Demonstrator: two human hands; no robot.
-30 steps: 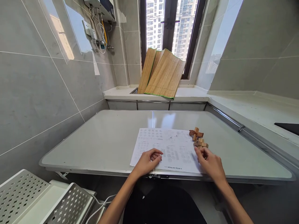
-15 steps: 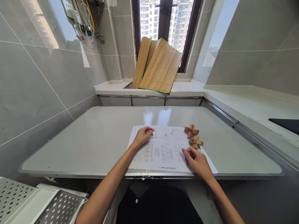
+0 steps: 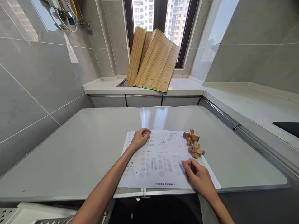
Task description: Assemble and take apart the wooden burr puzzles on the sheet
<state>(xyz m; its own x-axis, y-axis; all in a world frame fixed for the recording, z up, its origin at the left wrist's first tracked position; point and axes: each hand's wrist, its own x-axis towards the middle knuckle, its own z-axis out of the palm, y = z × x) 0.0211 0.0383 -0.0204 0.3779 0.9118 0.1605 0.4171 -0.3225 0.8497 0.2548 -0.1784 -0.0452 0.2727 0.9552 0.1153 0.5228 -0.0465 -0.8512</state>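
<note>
A printed paper sheet (image 3: 161, 168) with small diagrams lies flat on the white table (image 3: 70, 155). My left hand (image 3: 140, 137) rests on its upper left part, fingers curled, with no object visible in them. Over the lower right part of the sheet is my right hand (image 3: 197, 174), fingers bent and thumb near the index finger; nothing shows between them. Beyond it, at the sheet's right edge, sit two interlocking wooden block puzzles: a reddish-brown one (image 3: 191, 137) farther back and a lighter one (image 3: 196, 150) marked with a letter, nearer my right hand.
A folded bamboo mat (image 3: 156, 62) leans against the window on the white ledge (image 3: 100, 88). A metal rail (image 3: 219, 113) runs behind and along the right of the table. A dark flat object (image 3: 287, 129) lies on the right counter. A white perforated item (image 3: 8, 214) stands at lower left.
The camera view has tilted down and moved closer to the table. Both hands keep nearly the same places over the sheet, and the wooden puzzles have not moved on the table.
</note>
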